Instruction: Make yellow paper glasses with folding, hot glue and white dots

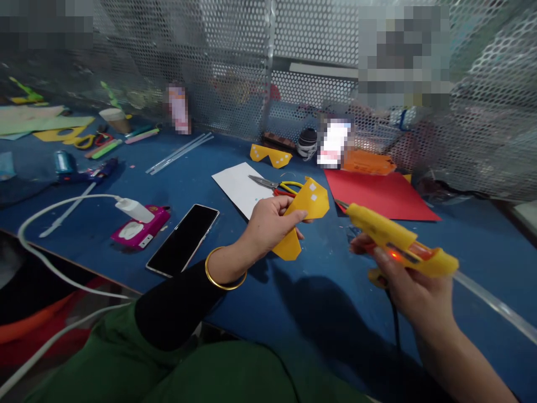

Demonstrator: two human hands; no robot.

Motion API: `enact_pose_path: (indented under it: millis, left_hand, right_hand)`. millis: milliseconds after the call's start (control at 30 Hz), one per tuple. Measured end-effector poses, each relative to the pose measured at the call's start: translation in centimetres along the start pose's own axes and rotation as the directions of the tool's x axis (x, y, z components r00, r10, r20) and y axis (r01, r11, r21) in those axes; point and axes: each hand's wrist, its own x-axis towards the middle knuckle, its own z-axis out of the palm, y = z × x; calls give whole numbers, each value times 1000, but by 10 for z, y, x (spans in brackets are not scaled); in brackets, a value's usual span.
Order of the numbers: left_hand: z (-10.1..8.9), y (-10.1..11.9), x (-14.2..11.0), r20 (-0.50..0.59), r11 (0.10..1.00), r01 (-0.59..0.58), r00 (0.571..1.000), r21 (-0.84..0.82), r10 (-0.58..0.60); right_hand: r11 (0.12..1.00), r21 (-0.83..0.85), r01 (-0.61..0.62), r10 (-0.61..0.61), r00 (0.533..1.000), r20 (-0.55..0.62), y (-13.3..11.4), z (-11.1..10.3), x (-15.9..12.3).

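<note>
Between the thumb and fingers of my left hand [272,224] is a folded yellow paper cutout [314,202] with small white squares on it. My right hand [415,285] grips a yellow hot glue gun [384,232], whose orange light glows. The nozzle points left toward the cutout, apart from it. A clear glue stick [495,305] sticks out of the gun's back end. Just beyond my left hand, scissors [268,182] with red and yellow handles lie partly on a white sheet [239,187]. A similar yellow cutout [271,155] stands farther back.
On the blue table [335,302], a black-screened phone [183,239] and a magenta power adapter [140,226] with a white plug lie to the left. Red paper [390,196] is at right. Clear glue sticks [180,152] lie farther back. Perforated metal mesh [235,61] borders the table.
</note>
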Motion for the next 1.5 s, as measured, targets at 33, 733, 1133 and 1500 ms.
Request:
enact_pose_path:
  millis: [33, 733, 1133, 1500]
  left_hand:
    - [0, 0, -1, -2, 1000, -4, 1000, 2, 4]
    - [2, -2, -4, 28, 998, -53, 998, 44, 52]
    - [4, -1, -4, 11, 997, -49, 999, 68, 48]
    - [4, -1, -4, 11, 996, -49, 999, 77, 48]
  right_hand:
    - [999, -26, 24, -23, 999, 22, -3, 3, -6]
    - [927, -290, 238, -208, 970, 130, -8, 16, -16]
    - [921, -303, 244, -209, 967, 144, -7, 14, -16]
    - [922, -298, 247, -214, 967, 140, -8, 17, -17]
